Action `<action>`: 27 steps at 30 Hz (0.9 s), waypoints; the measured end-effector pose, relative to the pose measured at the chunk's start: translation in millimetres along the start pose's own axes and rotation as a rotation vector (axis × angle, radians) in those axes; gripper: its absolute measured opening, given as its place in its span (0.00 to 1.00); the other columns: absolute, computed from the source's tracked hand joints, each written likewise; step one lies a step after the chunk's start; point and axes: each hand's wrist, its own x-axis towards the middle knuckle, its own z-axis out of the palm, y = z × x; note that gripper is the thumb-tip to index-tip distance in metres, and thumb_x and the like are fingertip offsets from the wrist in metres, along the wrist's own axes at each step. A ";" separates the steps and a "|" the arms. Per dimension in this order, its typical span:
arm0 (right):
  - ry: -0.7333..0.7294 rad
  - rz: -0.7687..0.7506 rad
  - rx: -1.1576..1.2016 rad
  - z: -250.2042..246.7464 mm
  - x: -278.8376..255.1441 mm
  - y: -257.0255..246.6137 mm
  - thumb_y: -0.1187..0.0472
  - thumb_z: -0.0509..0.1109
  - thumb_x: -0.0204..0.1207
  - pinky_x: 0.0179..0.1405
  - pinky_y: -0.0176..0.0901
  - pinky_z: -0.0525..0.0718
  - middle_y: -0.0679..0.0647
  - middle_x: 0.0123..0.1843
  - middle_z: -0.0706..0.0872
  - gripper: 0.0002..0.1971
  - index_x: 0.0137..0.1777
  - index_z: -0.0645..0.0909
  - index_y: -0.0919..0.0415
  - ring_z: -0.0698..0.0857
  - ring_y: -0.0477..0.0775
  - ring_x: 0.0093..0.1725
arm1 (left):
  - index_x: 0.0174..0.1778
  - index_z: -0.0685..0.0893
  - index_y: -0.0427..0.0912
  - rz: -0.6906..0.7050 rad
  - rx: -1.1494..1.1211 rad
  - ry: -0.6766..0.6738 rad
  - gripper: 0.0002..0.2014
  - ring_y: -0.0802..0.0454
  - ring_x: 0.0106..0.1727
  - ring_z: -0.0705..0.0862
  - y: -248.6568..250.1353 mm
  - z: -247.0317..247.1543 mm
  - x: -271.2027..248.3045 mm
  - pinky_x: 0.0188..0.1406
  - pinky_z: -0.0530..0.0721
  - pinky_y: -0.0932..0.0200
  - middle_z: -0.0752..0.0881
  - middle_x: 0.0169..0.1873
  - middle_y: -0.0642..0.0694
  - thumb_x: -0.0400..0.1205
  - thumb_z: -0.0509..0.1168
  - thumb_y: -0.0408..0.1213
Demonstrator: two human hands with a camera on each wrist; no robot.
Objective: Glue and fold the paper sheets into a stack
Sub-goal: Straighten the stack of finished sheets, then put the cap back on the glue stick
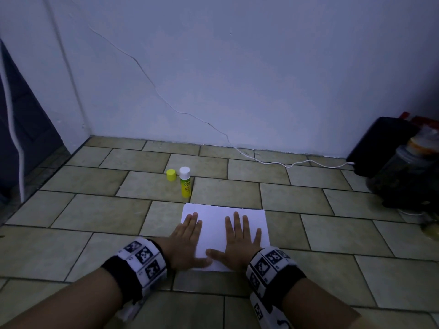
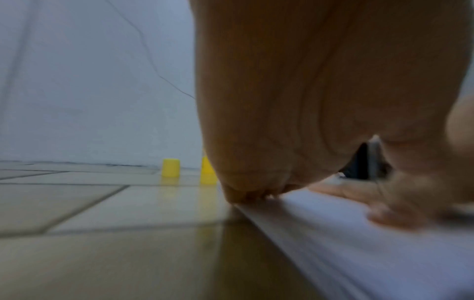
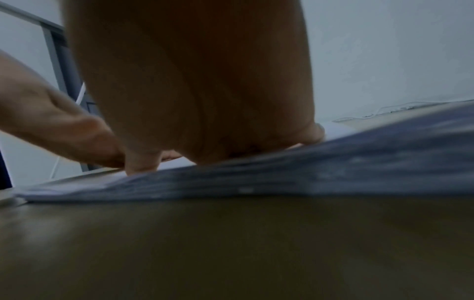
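Your right hand (image 3: 195, 91) fills the upper middle of the picture, seen from the wrist, palm down on the white paper (image 3: 359, 162). Its thumb reaches left and touches the sheet near the left edge. Your left hand (image 3: 51, 121) comes in from the left, and its fingertips (image 3: 141, 164) press the same paper just beside your right thumb. The near edge of the paper looks blurred and layered. Below it lies the dark, blurred floor (image 3: 231, 253). Behind stand a pale wall (image 3: 397, 50) and, at left, a grey frame (image 3: 59, 56) with a white cord (image 3: 80, 95).
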 end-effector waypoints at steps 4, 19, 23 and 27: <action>0.000 0.003 0.002 0.5 0.9 1.1 0.26 0.53 0.74 0.76 0.67 0.29 0.52 0.81 0.21 0.52 0.82 0.26 0.55 0.24 0.57 0.80 | 0.77 0.72 0.37 0.061 -0.295 0.135 0.39 0.56 0.76 0.71 -26.3 -39.9 -18.8 0.74 0.66 0.57 0.71 0.77 0.46 0.81 0.56 0.65; 0.156 0.002 -0.114 -34.3 -19.6 -27.6 0.34 0.67 0.73 0.74 0.58 0.65 0.64 0.80 0.56 0.46 0.78 0.61 0.70 0.55 0.64 0.80 | 0.61 0.83 0.37 -0.302 -0.836 0.804 0.20 0.41 0.59 0.84 -64.4 -64.6 49.6 0.59 0.81 0.50 0.87 0.54 0.40 0.73 0.77 0.35; 0.175 -0.016 -0.027 -36.2 -19.8 -26.5 0.37 0.71 0.71 0.70 0.52 0.73 0.62 0.74 0.65 0.43 0.75 0.64 0.69 0.63 0.60 0.74 | 0.56 0.86 0.36 -0.217 -0.932 0.833 0.14 0.47 0.54 0.84 -66.8 -65.8 44.0 0.55 0.78 0.55 0.88 0.49 0.42 0.76 0.74 0.34; 0.207 -0.038 0.085 -35.8 -18.0 -23.0 0.39 0.73 0.71 0.67 0.52 0.73 0.61 0.71 0.69 0.42 0.76 0.61 0.63 0.68 0.61 0.71 | 0.53 0.83 0.37 -0.073 -1.037 0.905 0.10 0.47 0.47 0.83 -61.2 -72.7 32.4 0.41 0.81 0.63 0.86 0.45 0.40 0.77 0.73 0.32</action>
